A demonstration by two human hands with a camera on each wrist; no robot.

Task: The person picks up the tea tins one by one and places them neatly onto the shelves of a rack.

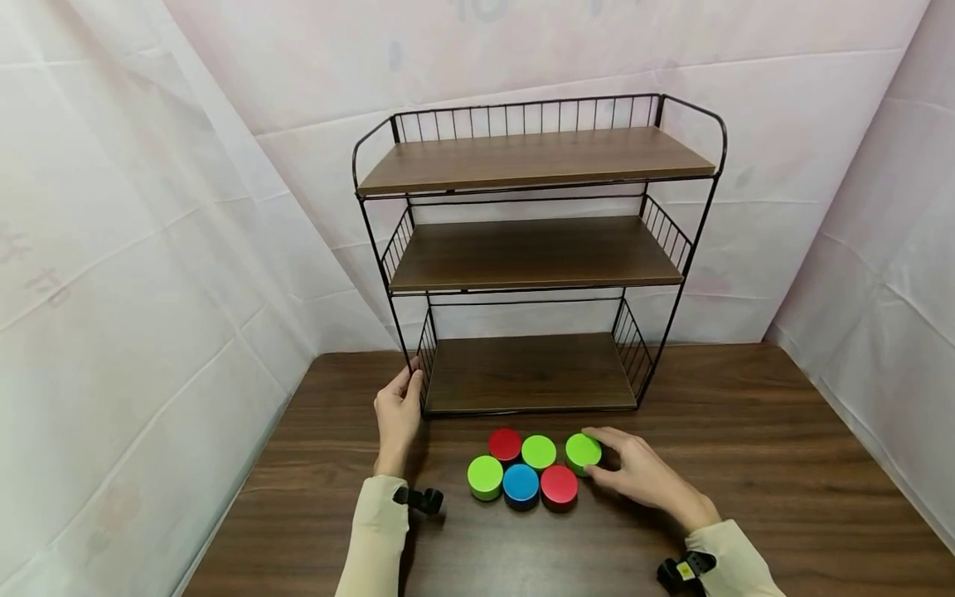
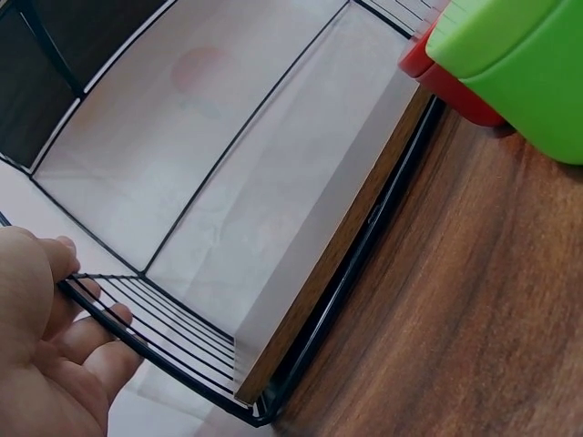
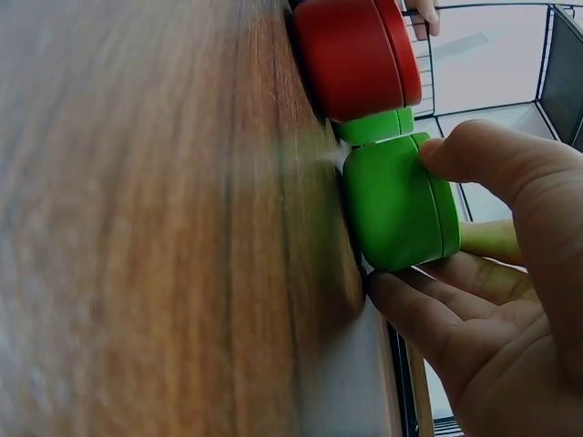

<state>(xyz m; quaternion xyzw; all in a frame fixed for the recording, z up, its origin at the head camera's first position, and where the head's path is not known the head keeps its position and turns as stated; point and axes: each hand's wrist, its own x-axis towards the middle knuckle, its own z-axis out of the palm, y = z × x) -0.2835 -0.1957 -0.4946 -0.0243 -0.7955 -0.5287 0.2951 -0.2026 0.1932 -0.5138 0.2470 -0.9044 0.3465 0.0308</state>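
Note:
A three-tier rack (image 1: 533, 261) with a black wire frame and brown wooden boards stands upright on the table. My left hand (image 1: 398, 416) grips the front of its lower left side; in the left wrist view the thumb and fingers curl round the black side wire (image 2: 155, 350). My right hand (image 1: 647, 474) holds a round green lidded container (image 1: 583, 453), with the thumb on the near side and the fingers round the far side. The right wrist view shows this green container (image 3: 398, 205) upright, its base at the tabletop.
Left of the held container stand two more green containers, one at the front left (image 1: 485, 478) and one behind (image 1: 539, 452). Two red ones, at the back (image 1: 505, 445) and front (image 1: 559, 486), and a blue one (image 1: 521, 485) stand among them. White cloth (image 1: 186, 249) hangs round the table (image 1: 761, 448).

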